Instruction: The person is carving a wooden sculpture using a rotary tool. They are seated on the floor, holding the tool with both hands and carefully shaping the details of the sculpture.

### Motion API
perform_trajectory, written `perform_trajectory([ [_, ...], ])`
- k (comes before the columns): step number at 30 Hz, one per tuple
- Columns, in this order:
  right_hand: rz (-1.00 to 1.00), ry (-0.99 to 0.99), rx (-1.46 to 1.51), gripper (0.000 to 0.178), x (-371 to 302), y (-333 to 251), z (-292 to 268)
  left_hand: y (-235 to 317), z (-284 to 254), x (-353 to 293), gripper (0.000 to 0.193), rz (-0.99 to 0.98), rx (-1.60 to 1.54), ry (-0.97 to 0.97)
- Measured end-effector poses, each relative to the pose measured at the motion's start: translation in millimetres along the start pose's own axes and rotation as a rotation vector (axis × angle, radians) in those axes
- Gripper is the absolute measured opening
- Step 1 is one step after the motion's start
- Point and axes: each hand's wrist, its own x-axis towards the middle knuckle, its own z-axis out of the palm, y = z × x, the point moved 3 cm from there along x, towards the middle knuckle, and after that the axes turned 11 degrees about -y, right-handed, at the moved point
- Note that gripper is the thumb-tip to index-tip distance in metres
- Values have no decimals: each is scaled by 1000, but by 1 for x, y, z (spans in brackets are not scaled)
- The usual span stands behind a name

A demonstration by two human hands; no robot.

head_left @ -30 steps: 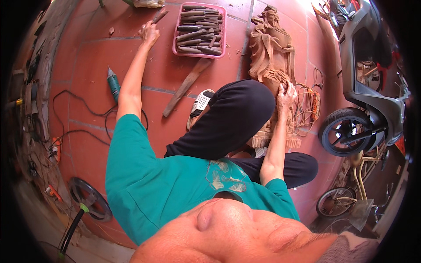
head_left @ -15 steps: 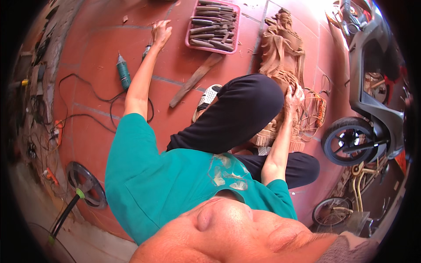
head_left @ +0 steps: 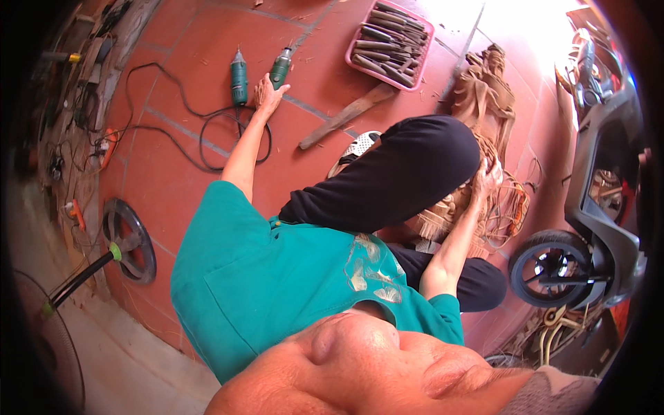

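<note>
My left hand is stretched out over the floor, its fingers closed round the lower end of a green rotary tool. Beside it on the tiles lies a second green rotary tool with a pointed nose. A carved wooden statue of a robed figure lies to the right, against my raised knee. My right hand grips its lower part, with the fingers curved over the carving; my knee hides some of the statue.
A pink basket full of chisels stands beyond a wooden mallet. Black cord loops across the red tiles. On the right are tangled orange cable and a motorbike; at left, a round black base.
My left hand has drawn back from beyond the rotary tool and closed on its lower end. My right hand stays on the statue. The whole view has shifted.
</note>
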Motion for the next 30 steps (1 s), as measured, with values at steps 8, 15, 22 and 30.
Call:
perform_trajectory([
  [8, 343, 45, 753, 35, 19, 21, 8, -23, -2, 52, 58, 9, 14, -149],
  [15, 478, 355, 1015, 23, -28, 65, -81, 16, 19, 19, 25, -230, -903, -397],
  [22, 517, 451, 1139, 21, -51, 57, -151, 98, -27, -33, 22, -85, -1065, -507],
  [30, 513, 264, 1359, 18, -47, 35, -147, 185, -42, 2, 28, 192, -1002, -672],
])
